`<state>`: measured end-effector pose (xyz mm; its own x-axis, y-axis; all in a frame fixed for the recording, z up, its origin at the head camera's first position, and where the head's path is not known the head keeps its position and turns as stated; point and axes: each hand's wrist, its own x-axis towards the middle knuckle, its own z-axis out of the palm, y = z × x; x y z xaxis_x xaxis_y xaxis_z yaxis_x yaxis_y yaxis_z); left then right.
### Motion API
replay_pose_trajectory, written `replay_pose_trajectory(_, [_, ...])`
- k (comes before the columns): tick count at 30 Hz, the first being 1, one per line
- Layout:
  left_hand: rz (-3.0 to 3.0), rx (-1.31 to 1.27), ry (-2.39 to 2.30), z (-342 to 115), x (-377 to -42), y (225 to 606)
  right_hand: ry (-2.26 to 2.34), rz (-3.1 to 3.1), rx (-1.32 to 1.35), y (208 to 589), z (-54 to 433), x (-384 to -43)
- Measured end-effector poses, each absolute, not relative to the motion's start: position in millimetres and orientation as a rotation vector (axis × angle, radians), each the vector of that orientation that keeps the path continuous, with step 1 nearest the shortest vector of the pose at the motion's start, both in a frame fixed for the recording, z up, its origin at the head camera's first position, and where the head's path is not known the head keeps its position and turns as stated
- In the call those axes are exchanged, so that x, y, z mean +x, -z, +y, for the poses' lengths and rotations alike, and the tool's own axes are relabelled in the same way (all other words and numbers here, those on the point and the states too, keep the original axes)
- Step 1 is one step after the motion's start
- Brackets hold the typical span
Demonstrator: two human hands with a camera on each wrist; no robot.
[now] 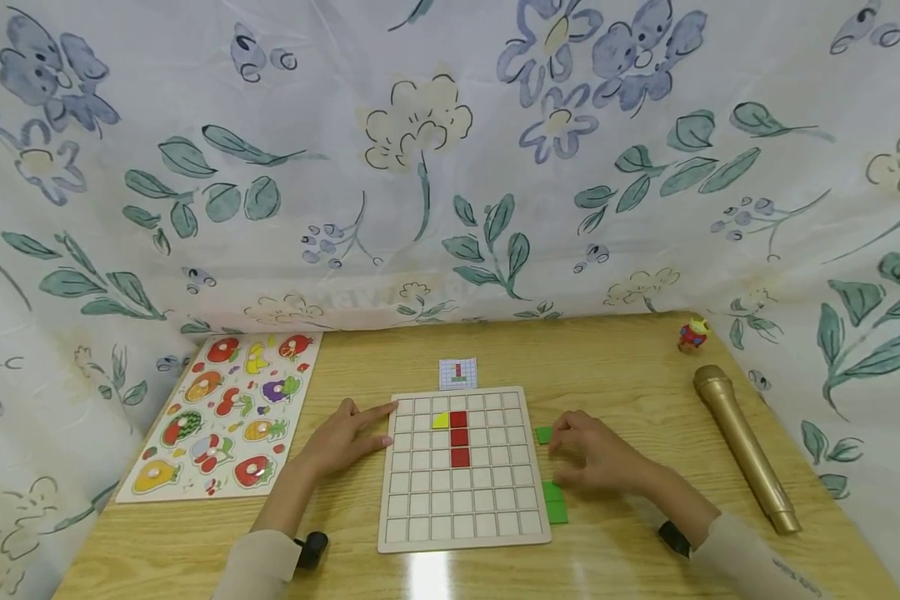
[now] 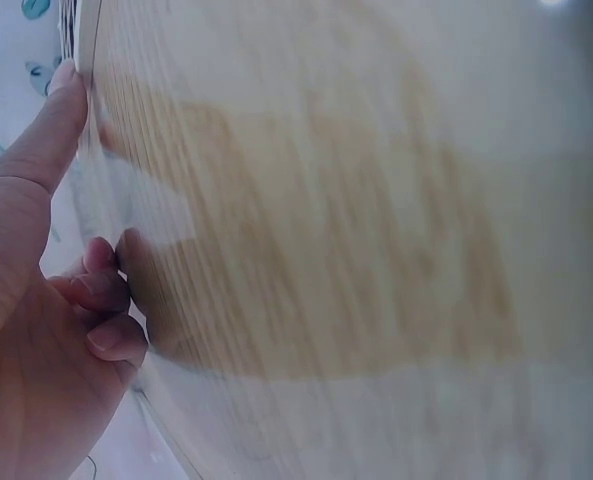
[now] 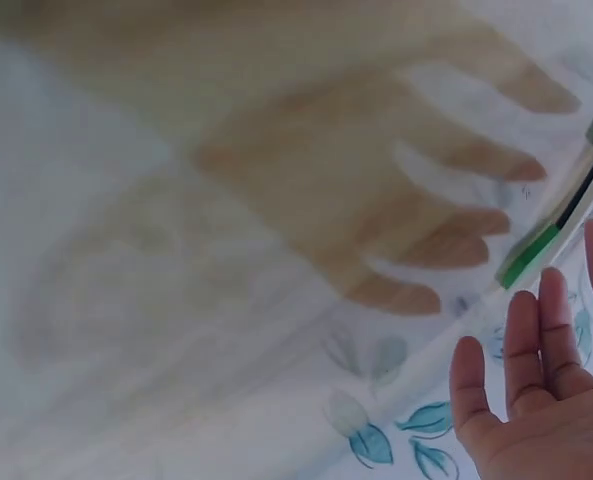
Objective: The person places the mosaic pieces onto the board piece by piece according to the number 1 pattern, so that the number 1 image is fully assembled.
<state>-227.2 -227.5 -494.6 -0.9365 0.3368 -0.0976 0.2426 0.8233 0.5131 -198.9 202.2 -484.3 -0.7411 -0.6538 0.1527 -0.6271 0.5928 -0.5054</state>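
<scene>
A pale wooden grid board lies on the table, with red square tiles in a column and a yellow rounded tile beside the top one. My left hand rests at the board's left edge, two fingertips touching its rim; in the left wrist view its other fingers are loosely bent. Just beyond the right edge, my right hand hovers among green tiles, fingers pointing down and slightly bent. Another green tile shows by its fingertips. The right wrist view shows several fingers extended and apart.
Behind the board sits a small printed pattern card. A fruit puzzle board lies to the left. On the right are a gold microphone and a small toy figure. A floral curtain hangs behind the table.
</scene>
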Motion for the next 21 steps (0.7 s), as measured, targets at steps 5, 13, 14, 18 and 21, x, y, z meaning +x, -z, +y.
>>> replay_pose_trajectory(5, [2.821,0.456,-0.765,-227.5,-226.6,494.3,0.867,2.754,-1.129,486.2,201.9,-192.0])
replay_pose_trajectory(13, [2.818,0.451,-0.780,-227.1,-226.4,494.5,0.817,2.771,-1.138,489.5,201.1,-187.2])
replay_pose_trajectory(14, [2.819,0.453,-0.780,-227.1,-226.6,494.6,0.815,2.770,-1.141,489.4,201.0,-186.5])
replay_pose_trajectory(18, [2.823,0.455,-0.773,-227.6,-227.2,496.0,0.797,2.788,-1.175,488.2,200.0,-184.0])
replay_pose_trajectory(21, [2.822,0.455,-0.772,-227.9,-227.5,497.0,0.773,2.804,-1.162,487.5,198.5,-182.4])
